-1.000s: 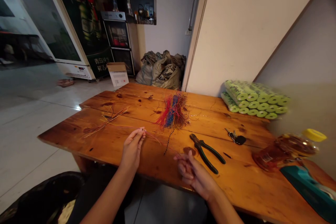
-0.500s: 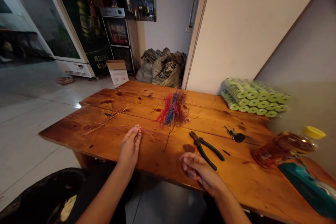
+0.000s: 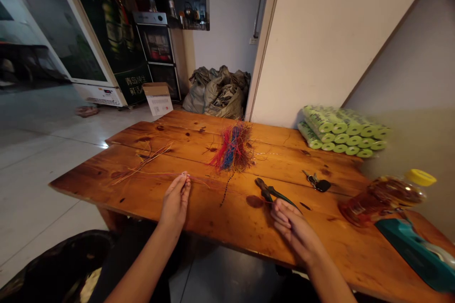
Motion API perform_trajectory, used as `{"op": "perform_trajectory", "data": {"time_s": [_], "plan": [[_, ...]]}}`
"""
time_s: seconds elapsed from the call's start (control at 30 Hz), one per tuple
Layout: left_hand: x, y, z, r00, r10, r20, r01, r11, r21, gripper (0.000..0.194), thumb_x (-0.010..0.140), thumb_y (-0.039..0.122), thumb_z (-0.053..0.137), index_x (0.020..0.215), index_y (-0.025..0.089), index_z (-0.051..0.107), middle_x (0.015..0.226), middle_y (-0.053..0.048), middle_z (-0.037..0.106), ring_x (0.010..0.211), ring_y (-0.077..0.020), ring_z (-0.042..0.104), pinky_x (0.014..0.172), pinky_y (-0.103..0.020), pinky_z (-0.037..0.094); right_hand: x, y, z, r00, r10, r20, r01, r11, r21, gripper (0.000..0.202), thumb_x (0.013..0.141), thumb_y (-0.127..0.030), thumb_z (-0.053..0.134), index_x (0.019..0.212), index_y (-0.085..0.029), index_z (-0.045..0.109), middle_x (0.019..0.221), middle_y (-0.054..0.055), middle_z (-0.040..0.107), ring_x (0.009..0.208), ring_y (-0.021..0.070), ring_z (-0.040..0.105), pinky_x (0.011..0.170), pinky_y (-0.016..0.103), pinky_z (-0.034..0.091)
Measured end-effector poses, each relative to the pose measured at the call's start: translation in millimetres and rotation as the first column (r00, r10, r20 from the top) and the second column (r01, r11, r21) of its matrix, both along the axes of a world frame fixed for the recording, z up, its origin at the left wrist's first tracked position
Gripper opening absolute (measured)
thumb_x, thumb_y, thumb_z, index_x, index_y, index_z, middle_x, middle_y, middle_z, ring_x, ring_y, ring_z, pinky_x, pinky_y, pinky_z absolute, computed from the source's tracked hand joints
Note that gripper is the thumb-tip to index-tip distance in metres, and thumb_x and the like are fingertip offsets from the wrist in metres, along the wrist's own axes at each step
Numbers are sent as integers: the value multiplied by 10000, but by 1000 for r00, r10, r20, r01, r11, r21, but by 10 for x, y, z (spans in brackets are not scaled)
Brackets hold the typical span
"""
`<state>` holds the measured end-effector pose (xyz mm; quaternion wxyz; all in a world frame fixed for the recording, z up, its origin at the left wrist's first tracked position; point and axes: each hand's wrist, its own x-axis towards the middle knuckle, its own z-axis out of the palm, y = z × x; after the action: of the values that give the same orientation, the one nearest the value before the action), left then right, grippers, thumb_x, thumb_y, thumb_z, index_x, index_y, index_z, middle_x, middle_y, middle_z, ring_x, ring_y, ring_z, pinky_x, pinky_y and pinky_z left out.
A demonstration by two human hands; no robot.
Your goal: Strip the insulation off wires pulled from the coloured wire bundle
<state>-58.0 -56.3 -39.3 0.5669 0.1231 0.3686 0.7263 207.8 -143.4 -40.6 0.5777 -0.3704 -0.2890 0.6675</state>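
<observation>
Over the near edge of the wooden table, my left hand (image 3: 177,196) pinches a thin orange wire (image 3: 156,173) that stretches out on both sides of its fingertips. My right hand (image 3: 293,227) is closed at the fingertips on a thin reddish strand, over the handles of the pliers (image 3: 265,190), partly hiding them. A tangled bundle of red and blue wires (image 3: 232,147) lies behind, between the hands, with a dark twisted strand (image 3: 226,190) in front of it. Loose thin wires (image 3: 151,157) lie on the left.
On the wooden table (image 3: 220,220) are keys (image 3: 319,183), green rolls (image 3: 343,132), a yellow-capped bottle (image 3: 384,196) and a teal tape dispenser (image 3: 414,253) at the right. A black bin (image 3: 53,265) stands at the lower left.
My right hand has moved right, from in front of the pliers to over their handles, with a strand now visible at its fingertips. My left hand stays nearly still.
</observation>
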Motion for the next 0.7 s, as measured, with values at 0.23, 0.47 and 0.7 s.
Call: {"op": "perform_trajectory", "data": {"time_s": [0.23, 0.47, 0.7], "plan": [[-109, 57, -30, 998, 64, -4, -64, 997, -51, 196, 789, -5, 514, 771, 119, 664, 762, -33, 677, 635, -33, 618, 638, -84, 513, 221, 9, 81, 958, -238, -163, 240, 971, -4, 221, 692, -235, 716, 672, -165, 507, 516, -95, 266, 410, 35, 154, 327, 136, 214], [-351, 140, -19, 967, 254, 18, -251, 964, -82, 172, 782, 3, 534, 733, 131, 638, 727, 1, 649, 609, -10, 603, 646, -69, 503, 429, -25, 113, 913, -274, -302, 297, 954, 33, 221, 740, -198, 669, 697, -183, 453, 518, -103, 278, 376, 31, 195, 325, 118, 265], [-452, 183, -103, 965, 240, -101, -255, 952, -170, 136, 739, 15, 574, 697, 127, 641, 675, -9, 650, 547, -25, 592, 611, -111, 499, 699, -56, 58, 873, -367, -320, 415, 905, 96, 231, 747, -150, 647, 703, -194, 425, 498, -108, 287, 354, 32, 233, 307, 124, 245]]}}
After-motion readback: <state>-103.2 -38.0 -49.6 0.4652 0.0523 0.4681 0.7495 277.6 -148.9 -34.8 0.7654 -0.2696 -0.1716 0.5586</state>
